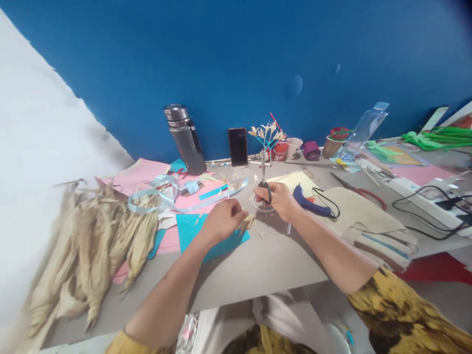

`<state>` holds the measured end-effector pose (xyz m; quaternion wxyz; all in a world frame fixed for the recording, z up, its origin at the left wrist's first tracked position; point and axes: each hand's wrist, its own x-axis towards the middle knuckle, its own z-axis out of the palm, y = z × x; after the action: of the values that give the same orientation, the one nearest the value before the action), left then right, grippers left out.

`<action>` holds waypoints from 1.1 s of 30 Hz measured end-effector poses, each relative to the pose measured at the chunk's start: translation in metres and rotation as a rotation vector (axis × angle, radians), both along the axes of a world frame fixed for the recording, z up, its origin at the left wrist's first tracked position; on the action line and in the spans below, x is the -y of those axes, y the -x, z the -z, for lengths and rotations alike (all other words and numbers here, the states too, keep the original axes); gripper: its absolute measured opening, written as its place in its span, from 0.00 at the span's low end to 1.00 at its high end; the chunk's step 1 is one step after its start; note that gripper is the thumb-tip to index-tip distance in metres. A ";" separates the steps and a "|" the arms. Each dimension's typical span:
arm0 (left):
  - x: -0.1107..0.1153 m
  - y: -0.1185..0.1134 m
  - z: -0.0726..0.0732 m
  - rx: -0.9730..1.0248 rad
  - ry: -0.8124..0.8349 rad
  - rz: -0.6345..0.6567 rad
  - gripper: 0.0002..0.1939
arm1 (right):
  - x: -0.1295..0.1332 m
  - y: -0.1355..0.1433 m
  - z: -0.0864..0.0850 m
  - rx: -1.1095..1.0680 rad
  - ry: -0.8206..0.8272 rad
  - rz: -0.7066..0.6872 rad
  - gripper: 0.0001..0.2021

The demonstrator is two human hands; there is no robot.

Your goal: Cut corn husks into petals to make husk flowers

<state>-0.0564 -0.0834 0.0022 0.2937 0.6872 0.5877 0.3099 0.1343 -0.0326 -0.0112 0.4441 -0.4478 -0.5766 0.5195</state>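
Observation:
My right hand (282,199) is closed around the dark handles of a pair of scissors (263,169), whose blades point up and away from me. My left hand (224,219) is closed, thumb against curled fingers, with a small piece of dried corn husk (247,222) at its fingertips. Under that hand lies a blue sheet (191,230). A roll of clear tape (263,209) seems to lie by the scissors, partly hidden. Behind the scissors stand small husk flowers (271,132) on blue-wrapped stems.
Dried corn husks (86,236) hang over the table's left side. A flask (184,140) and a phone (238,146) stand by the blue wall. Rightward lie a blue glue gun (311,202), a cloth (354,211), red-handled pliers (363,192) and a white power strip (424,201) with cables.

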 end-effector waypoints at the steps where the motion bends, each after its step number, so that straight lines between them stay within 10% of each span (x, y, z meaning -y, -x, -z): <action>1: 0.002 -0.003 0.003 -0.091 -0.017 0.014 0.08 | 0.000 0.000 0.000 0.014 -0.001 -0.001 0.23; 17: 0.011 -0.025 0.020 -0.428 -0.138 0.131 0.08 | -0.001 0.003 0.004 0.103 -0.007 -0.014 0.22; 33: 0.013 -0.020 0.001 0.184 -0.545 -0.106 0.04 | 0.017 0.013 -0.010 -0.293 0.219 -0.187 0.16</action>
<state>-0.0360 -0.0968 0.0014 0.1337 0.6779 0.4888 0.5325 0.1209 -0.0492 -0.0009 0.4218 -0.3576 -0.4849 0.6776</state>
